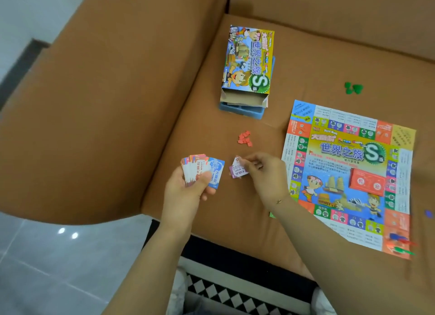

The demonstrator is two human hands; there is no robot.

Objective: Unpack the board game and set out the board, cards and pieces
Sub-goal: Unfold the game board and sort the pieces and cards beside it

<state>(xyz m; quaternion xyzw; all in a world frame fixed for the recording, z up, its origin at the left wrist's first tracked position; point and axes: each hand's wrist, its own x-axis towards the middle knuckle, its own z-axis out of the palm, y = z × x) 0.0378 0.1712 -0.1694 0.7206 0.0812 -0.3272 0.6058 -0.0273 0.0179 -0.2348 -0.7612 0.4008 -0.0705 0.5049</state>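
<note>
Fingers of the left hand [186, 189] grip a fanned money stack [200, 171] at lower centre; the right hand [263, 173] pinches one purple note [238, 171]. Risk: a loosened fan could spill onto the sofa [106, 102].

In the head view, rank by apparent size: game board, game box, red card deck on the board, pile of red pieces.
1. game board
2. game box
3. red card deck
4. pile of red pieces

The last two look fairly close.
</note>
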